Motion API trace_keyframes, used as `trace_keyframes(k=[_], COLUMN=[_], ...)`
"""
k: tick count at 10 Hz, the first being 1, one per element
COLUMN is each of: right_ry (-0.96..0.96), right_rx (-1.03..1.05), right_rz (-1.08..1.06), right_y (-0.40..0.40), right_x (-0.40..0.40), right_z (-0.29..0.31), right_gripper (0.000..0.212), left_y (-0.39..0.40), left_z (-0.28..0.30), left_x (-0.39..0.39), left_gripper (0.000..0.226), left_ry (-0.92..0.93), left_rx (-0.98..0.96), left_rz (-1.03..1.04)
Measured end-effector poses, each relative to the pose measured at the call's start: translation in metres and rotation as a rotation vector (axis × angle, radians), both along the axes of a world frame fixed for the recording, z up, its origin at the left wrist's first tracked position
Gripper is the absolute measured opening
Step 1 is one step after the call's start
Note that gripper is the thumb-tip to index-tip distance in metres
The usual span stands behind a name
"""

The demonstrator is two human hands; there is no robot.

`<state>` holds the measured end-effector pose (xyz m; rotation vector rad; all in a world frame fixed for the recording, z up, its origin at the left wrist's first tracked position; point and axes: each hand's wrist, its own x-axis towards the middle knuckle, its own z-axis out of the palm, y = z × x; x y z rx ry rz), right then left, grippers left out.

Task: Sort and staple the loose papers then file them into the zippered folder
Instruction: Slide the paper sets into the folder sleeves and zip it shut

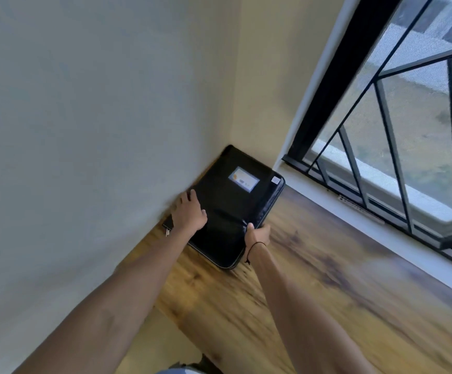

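Both hands, left hand (pixel 188 211) and right hand (pixel 257 234), grip the folder (pixel 233 201) edges in the corner.

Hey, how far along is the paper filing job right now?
No loose papers or stapler are in view, so sorting and stapling can't be confirmed. In hand: the black zippered folder lies on the wooden table in the corner; the left hand rests on its cover and the right hand grips its near edge. What's left can't be judged.

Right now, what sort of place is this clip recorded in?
Probably a room in a home or small office, at a corner desk. A wood-grain tabletop meets plain painted walls, beside a barred window looking outdoors. Both hands hold a black zippered folder in the corner.
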<state>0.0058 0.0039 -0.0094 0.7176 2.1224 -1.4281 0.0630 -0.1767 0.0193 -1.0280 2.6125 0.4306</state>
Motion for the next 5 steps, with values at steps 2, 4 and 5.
trace_keyframes(k=[2, 4, 5], right_ry=[-0.054, 0.134, 0.247], right_rx=[0.252, 0.448, 0.502], right_rz=[0.096, 0.332, 0.365], right_y=[-0.016, 0.010, 0.027], right_x=[-0.003, 0.006, 0.002], right_z=[0.018, 0.028, 0.031], right_gripper=[0.038, 0.035, 0.025], left_y=[0.022, 0.043, 0.054], left_z=[0.003, 0.001, 0.003], left_x=[-0.001, 0.008, 0.008], left_gripper=[0.085, 0.077, 0.053], left_ry=[-0.053, -0.019, 0.116], left_rx=[0.030, 0.004, 0.083], left_rz=[-0.036, -0.204, -0.348])
